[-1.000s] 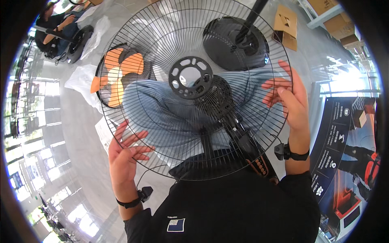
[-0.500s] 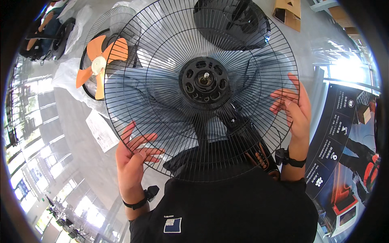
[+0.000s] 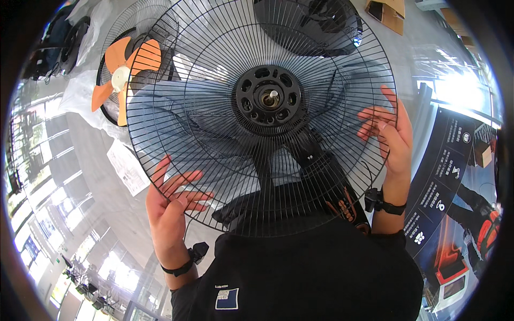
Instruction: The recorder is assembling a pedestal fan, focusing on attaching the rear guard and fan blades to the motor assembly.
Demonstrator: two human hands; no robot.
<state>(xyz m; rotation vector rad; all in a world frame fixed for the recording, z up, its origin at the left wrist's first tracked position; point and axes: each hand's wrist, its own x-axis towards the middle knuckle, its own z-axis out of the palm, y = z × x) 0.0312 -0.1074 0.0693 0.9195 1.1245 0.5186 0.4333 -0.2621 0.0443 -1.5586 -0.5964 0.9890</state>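
A large round black wire fan guard [image 3: 251, 88] is in front of my body, facing up toward me. My left hand [image 3: 170, 206] grips its lower left rim, fingers passing behind the wires and thumb in front. At the right rim my right hand [image 3: 395, 136] holds it the same way. The guard's ringed centre lies around a metal motor shaft [image 3: 273, 94]. Through the wires I see the black fan stand [image 3: 326, 174] with its button panel [image 3: 341, 209] near my shirt. Whether the guard is seated on the motor I cannot tell.
Orange fan blades [image 3: 119, 79] with a pale hub lie by another wire guard [image 3: 140, 21] at the upper left, on clear plastic sheeting [image 3: 80, 109]. A black round base [image 3: 305, 35], a cardboard box [image 3: 388, 15], a paper sheet [image 3: 128, 168] and a printed banner [image 3: 441, 176] surround me.
The guard has shifted slightly left and up in the picture and looks a little larger. My left hand has moved a little with it. Both hands keep their hold on the rim.
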